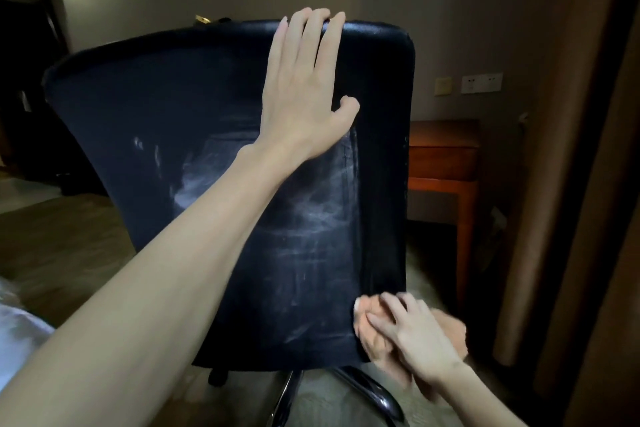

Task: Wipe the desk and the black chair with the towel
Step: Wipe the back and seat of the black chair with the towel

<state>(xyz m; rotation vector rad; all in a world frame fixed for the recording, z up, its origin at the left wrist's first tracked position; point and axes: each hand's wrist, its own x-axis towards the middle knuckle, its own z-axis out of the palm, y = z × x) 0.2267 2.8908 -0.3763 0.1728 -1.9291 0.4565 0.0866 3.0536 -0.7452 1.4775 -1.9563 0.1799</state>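
Observation:
The black chair (173, 149) fills the middle of the view, its backrest turned toward me and streaked with pale smears. My left hand (304, 90) lies against the upper back, fingers hooked over the top edge, thumb on the surface. At the backrest's lower right corner my right hand (412, 336) holds a bunched peach-coloured towel (450, 333) and presses it against the edge. The hand is motion-blurred. The desk is not clearly in view.
A wooden side table (446, 156) stands behind the chair to the right, under wall sockets (481, 82). A brown curtain (571, 184) hangs at the right. The chair's chrome base legs (363, 388) spread below. White fabric (17, 333) shows at the lower left.

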